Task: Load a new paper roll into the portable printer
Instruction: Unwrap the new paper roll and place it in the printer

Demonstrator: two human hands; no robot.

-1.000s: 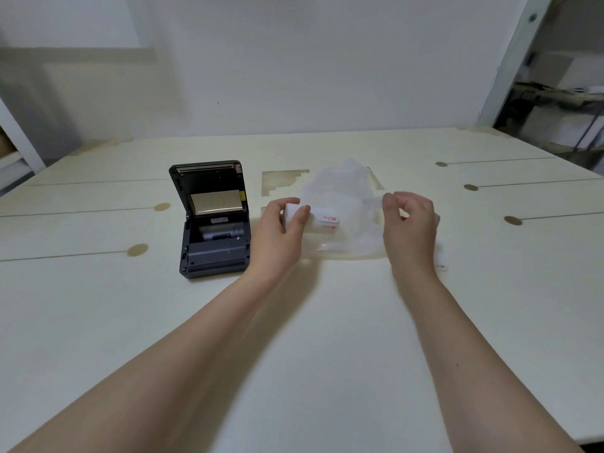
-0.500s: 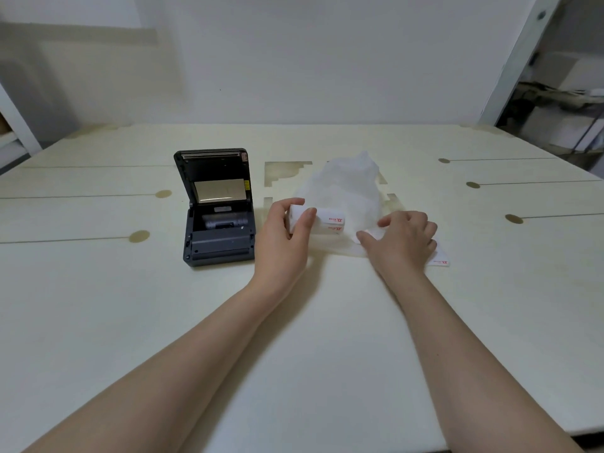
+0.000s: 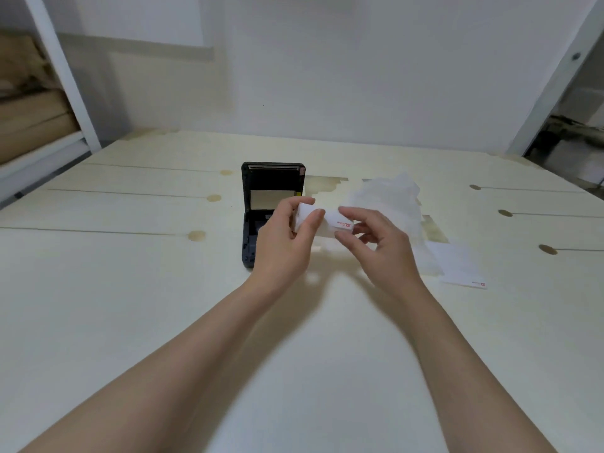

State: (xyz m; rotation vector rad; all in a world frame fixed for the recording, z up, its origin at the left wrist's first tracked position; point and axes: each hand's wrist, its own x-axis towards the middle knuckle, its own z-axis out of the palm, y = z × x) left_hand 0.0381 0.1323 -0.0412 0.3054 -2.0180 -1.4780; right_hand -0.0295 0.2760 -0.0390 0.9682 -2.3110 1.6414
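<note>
A white paper roll [image 3: 328, 224] with a small red mark is held above the table between both hands. My left hand [image 3: 284, 243] grips its left end with thumb and fingers. My right hand [image 3: 380, 243] pinches its right end. The dark portable printer [image 3: 261, 191] stands just behind my left hand with its lid up, and the hand hides most of its open bay.
A crumpled clear plastic bag [image 3: 389, 204] lies to the right of the printer. A flat white sheet with a red mark [image 3: 461, 266] rests near it. The pale wooden table [image 3: 130, 289] has slots and round holes. White shelf posts stand at both sides.
My right hand left the plastic bag on the table and came up to take the roll's right end. Both hands now hold the roll closer to the printer.
</note>
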